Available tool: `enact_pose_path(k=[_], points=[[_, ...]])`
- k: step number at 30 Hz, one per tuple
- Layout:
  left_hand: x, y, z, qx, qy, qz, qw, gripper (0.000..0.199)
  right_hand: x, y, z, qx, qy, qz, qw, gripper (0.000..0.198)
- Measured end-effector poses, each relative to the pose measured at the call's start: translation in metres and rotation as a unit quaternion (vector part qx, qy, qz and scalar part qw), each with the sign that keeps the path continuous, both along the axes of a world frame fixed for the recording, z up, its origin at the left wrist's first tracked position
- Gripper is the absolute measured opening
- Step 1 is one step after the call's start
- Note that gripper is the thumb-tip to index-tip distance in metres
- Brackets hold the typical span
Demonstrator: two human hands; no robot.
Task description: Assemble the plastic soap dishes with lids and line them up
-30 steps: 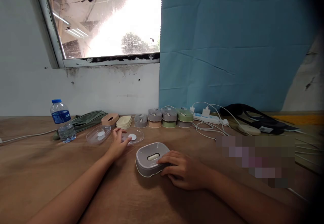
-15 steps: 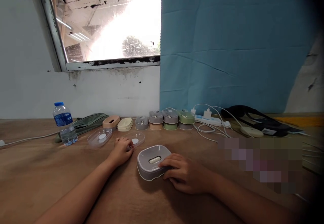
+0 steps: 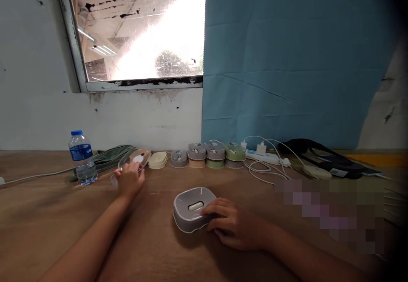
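My right hand (image 3: 234,224) grips the near right corner of a grey rounded plastic box (image 3: 191,205), its fingers on the top and side. The box sits on the table, with an oval slot holding a pale insert in its top, and looks slightly tilted. My left hand (image 3: 131,180) is closed on the near edge of a clear plastic cover (image 3: 138,159) with a white round sticker. It holds this cover tilted in front of a peach box (image 3: 147,153). Another clear cover (image 3: 114,180) lies mostly hidden behind that hand.
Along the back stand a cream box (image 3: 158,160), a small grey box (image 3: 179,158) and several stacked boxes (image 3: 215,151). A water bottle (image 3: 82,158) and a green cloth bag (image 3: 111,156) are at left. At right lie a power strip (image 3: 263,156), white cables and a black strap (image 3: 321,154).
My left hand has moved left and away from me, carrying the clear cover off the table toward the other cover. My right hand stays on the grey box.
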State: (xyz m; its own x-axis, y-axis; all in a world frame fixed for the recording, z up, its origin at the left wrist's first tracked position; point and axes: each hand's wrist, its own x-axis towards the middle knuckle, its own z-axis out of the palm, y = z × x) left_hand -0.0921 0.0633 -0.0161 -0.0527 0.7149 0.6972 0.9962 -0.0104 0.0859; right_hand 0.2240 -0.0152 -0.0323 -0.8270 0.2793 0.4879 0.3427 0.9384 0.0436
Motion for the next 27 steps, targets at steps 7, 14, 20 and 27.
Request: enact_pose_path(k=[7, 14, 20, 27], points=[[-0.039, 0.011, -0.002, -0.079, -0.062, 0.067, 0.993, 0.014, 0.001, 0.000, 0.000, -0.002, -0.006, 0.001, 1.000, 0.019], [-0.042, 0.011, -0.003, -0.130, -0.060, 0.041, 0.989, 0.016, 0.002, 0.000, -0.001, -0.005, -0.004, 0.002, 1.000, 0.019], [-0.045, 0.012, -0.004, -0.130, -0.037, 0.031, 0.990, 0.017, 0.002, 0.001, -0.002, -0.013, -0.009, -0.002, 1.000, 0.018], [-0.044, 0.015, -0.007, -0.140, -0.017, 0.035, 0.989, 0.021, 0.002, 0.000, 0.000, -0.011, -0.006, -0.003, 1.000, 0.020]])
